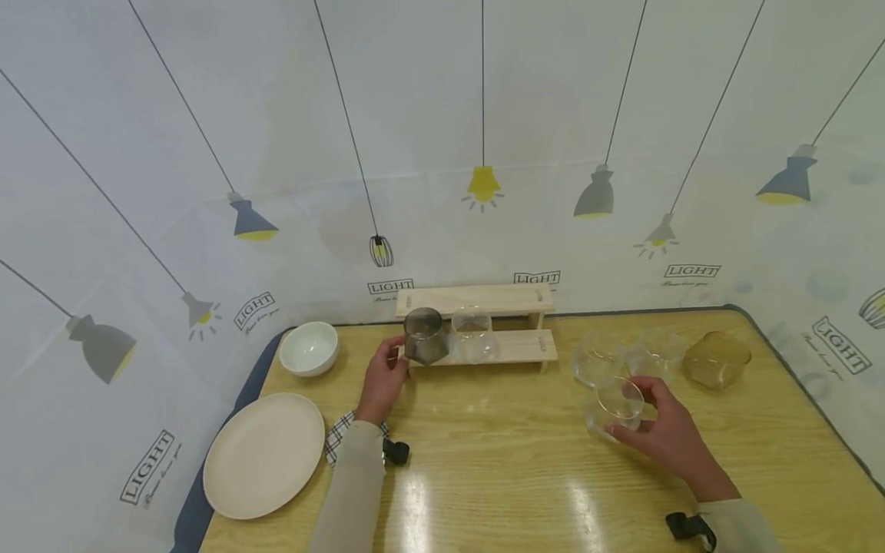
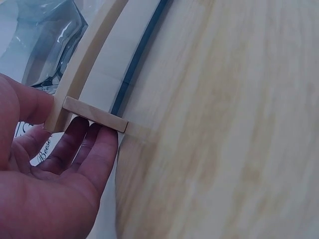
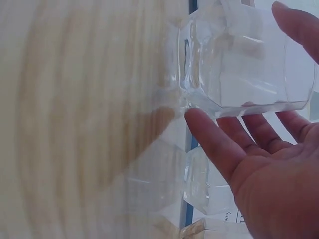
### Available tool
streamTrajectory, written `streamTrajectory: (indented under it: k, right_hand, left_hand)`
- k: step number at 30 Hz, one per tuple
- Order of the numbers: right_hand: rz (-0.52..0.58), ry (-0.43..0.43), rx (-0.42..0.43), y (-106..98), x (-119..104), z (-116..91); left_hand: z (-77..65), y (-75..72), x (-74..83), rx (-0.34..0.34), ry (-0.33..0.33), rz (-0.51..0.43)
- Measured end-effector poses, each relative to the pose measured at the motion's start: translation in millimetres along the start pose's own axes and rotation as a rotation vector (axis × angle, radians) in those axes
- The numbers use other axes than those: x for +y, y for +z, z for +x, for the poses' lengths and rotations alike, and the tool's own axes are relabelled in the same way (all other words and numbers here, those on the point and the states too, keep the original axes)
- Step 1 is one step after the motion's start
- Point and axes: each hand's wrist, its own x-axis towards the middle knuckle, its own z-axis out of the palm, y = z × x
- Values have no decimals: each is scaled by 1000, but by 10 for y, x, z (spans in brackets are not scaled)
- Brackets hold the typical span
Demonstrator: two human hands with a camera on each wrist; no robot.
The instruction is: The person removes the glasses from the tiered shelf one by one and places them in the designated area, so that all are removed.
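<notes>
A two-tier wooden shelf [image 1: 512, 347] stands near the wall. On its lower board are a dark grey glass [image 1: 424, 338] at the left end and a clear glass [image 1: 472, 338] next to it. My left hand [image 1: 383, 382] grips the shelf's left end; in the left wrist view the thumb is at the board and the fingers [image 2: 102, 154] touch its short leg. Over to the right, my right hand [image 1: 667, 430] holds another clear glass [image 3: 244, 64] between thumb and fingers. Its base is at the tabletop; whether it touches is hard to tell.
Behind the right hand stand two clear glasses [image 1: 598, 359] [image 1: 655, 352] and an amber glass [image 1: 717, 359]. At the left are a white bowl [image 1: 309, 349], a large cream plate [image 1: 265, 456] and a checked cloth [image 1: 339, 438], partly under the left forearm. A printed curtain [image 1: 442, 100] encloses the table.
</notes>
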Motion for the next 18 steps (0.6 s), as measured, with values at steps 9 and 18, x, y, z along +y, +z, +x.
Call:
streamTrajectory:
  k: [9, 18]
  right_hand:
    - [-94, -131, 72, -29, -55, 15]
    - [-96, -238, 120, -125, -309, 90]
  left_hand:
    - [-7, -6, 15, -3, -19, 8]
    - [-11, 2, 14, 7, 5, -18]
